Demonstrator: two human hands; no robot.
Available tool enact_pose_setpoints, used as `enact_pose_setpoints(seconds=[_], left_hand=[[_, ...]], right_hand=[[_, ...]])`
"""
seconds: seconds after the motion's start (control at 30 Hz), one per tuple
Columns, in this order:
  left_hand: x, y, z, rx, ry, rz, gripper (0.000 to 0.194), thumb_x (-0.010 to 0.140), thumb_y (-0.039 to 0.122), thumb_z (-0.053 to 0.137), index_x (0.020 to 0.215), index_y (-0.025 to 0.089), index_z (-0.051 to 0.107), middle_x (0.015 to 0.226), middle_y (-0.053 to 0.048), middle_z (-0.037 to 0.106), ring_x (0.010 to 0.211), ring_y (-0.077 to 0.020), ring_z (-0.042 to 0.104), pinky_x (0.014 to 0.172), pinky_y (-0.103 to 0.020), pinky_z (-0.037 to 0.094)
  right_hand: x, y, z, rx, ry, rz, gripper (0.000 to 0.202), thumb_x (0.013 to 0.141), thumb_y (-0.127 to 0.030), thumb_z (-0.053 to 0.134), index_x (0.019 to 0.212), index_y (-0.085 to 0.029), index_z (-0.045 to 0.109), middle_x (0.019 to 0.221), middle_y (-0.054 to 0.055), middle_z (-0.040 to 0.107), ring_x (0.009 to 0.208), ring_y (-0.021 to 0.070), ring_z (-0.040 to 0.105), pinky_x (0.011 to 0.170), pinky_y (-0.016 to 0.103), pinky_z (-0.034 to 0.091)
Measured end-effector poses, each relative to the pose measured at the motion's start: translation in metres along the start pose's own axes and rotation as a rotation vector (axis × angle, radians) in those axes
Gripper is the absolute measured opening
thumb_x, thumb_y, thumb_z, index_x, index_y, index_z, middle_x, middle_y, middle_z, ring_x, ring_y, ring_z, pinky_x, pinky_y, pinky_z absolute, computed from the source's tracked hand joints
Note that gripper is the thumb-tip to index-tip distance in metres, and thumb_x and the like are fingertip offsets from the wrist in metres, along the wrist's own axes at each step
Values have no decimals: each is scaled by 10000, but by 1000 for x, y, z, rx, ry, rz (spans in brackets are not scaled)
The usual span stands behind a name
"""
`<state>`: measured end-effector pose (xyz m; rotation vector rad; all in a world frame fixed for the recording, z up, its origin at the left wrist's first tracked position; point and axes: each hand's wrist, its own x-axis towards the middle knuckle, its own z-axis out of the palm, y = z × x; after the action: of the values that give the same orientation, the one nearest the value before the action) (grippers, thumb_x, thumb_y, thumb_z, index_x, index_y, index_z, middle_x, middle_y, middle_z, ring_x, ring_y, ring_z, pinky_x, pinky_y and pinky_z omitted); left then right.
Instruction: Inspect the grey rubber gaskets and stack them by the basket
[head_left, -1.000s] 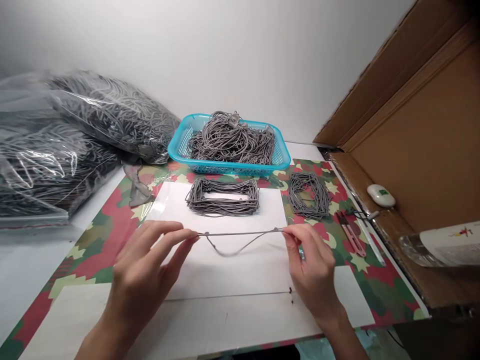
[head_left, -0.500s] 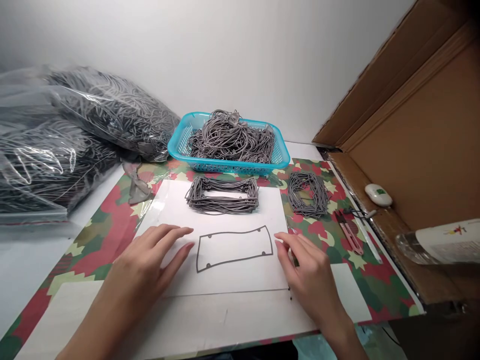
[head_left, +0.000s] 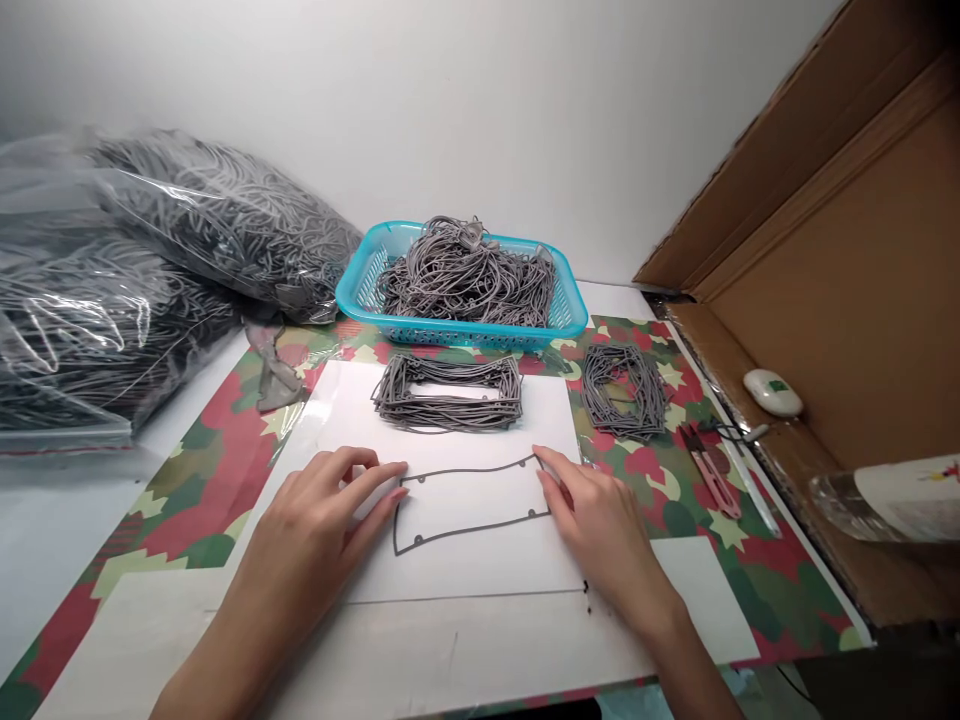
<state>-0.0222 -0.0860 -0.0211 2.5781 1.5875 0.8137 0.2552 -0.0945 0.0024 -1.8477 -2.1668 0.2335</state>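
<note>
Two bare hands sit nearest; my left hand (head_left: pixel 319 520) has thumb and forefinger slightly parted at the far left corner of one thin grey frame (head_left: pixel 480 528), and my right hand (head_left: pixel 607 510) is loosely parted at its far right corner; neither appears closed on the strand, though I cannot tell how firmly they touch it. The frame lies flat on the white sheet (head_left: pixel 450 570), spread out but bowed; I judge this one nearly squared up. Just beyond, a layered pile (head_left: pixel 450 412) of similar frames looks done; to its right lies a second pile (head_left: pixel 645 385); farther off, the blue basket (head_left: pixel 480 332) holds a loose tangle (head_left: pixel 465 280), seemingly unsorted; by my reckoning, far more remains loose than stacked.
</note>
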Motion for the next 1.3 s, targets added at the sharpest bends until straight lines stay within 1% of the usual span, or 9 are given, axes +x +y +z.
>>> enact_pose_setpoints(seconds=[0.17,0.33,0.6,0.8,0.9,1.0,1.1,1.2,1.3], left_hand=[[0,1,-1,-14,-16,-31,247,948,386,514,1043,246,694,968,-46,607,803,-190,585,733,-330,453],[0,4,-2,-51,-3,-37,209,942,363,529,984,244,695,941,-43,612,811,-191,584,725,-323,452],[1,7,-1,-82,8,-38,172,943,324,531,968,236,677,940,-34,615,841,-199,594,752,-331,452],[-1,4,1,-80,4,-48,118,942,292,525,907,225,615,943,-31,625,864,-200,603,767,-333,458],[0,6,0,-61,26,-56,102,952,274,507,952,216,591,980,-46,621,897,-212,611,769,-340,467],[2,21,-2,-21,97,-25,124,960,256,503,1047,197,569,1020,-70,612,922,-222,616,762,-342,471],[5,50,0,-14,126,56,117,950,199,516,1051,191,574,991,-66,627,878,-204,611,741,-327,467],[10,80,8,-56,24,127,113,932,169,519,1005,202,598,938,-51,659,809,-200,606,684,-326,445],[16,100,19,-36,-88,116,109,882,155,593,978,200,622,929,-47,674,815,-223,605,676,-345,430]], right_hand=[[-2,0,4,-33,72,-54,302,965,-203,455,1166,-204,680,715,9,709,601,179,637,531,274,370],[-1,1,6,-31,144,-96,260,961,-193,463,1090,-194,689,673,-4,686,573,172,630,524,272,366],[-3,0,7,-13,158,-88,243,972,-205,441,1024,-197,678,644,-5,667,556,157,610,529,253,343],[-3,0,7,11,155,-81,184,951,-190,484,978,-212,664,654,-24,656,563,153,592,532,257,336],[-6,0,6,53,179,-95,180,953,-189,481,962,-203,660,644,-24,642,554,143,574,538,256,351],[-11,-2,5,131,195,-122,174,960,-193,486,983,-191,659,696,-11,651,603,138,586,581,251,389],[-18,-3,4,139,161,-164,160,955,-190,504,946,-186,663,742,6,640,660,152,591,620,262,406],[-25,-3,3,133,137,-185,161,945,-158,506,910,-179,662,790,25,636,712,167,601,652,277,420],[-30,-3,2,164,134,-189,172,937,-123,499,896,-176,657,819,32,634,726,167,598,656,283,427]])
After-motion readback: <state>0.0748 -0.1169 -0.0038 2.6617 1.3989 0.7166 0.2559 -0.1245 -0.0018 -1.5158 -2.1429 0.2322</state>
